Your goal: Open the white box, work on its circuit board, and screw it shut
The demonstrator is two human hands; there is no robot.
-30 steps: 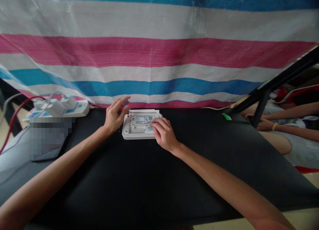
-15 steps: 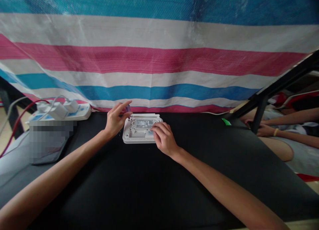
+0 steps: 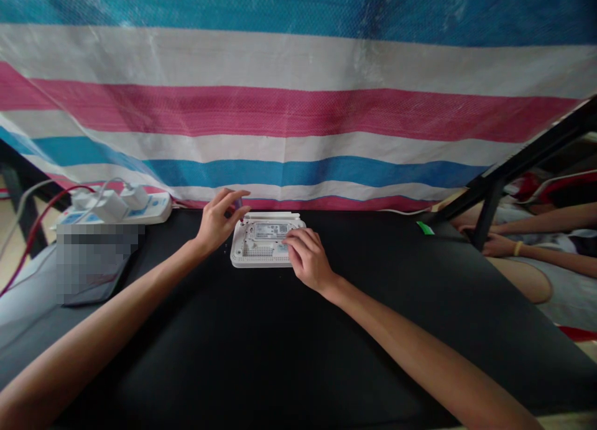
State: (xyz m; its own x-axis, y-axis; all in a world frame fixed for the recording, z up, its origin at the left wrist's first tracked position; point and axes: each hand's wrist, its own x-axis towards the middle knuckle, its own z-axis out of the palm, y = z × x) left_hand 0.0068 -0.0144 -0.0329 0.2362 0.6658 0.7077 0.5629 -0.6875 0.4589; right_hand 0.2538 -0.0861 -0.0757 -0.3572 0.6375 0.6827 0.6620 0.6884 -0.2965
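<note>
A white router [image 3: 259, 251] lies underside up on the black table, with a printed label [image 3: 270, 230], vent holes and a folded antenna [image 3: 270, 215] along its far edge. My left hand [image 3: 217, 222] is closed around a small screwdriver with a purple see-through handle [image 3: 238, 204]. The screwdriver stands nearly upright, its tip at the router's far left corner; whether it sits in a screw is too small to tell. My right hand [image 3: 308, 256] rests on the router's right side, fingers bent together over it. What lies under those fingertips is hidden.
At the left stands a white power strip [image 3: 153, 207] with several plugs and cables, beside a dark flat device [image 3: 100, 290], partly blurred out. A green scrap [image 3: 425, 228] lies on the right of the table. Striped sheeting [image 3: 280, 113] hangs behind. Another person's arms [image 3: 536, 250] are beyond the right edge.
Both hands stay almost where they were at the router. The left fingers have shifted slightly around the screwdriver handle. The whole view has moved a few pixels.
</note>
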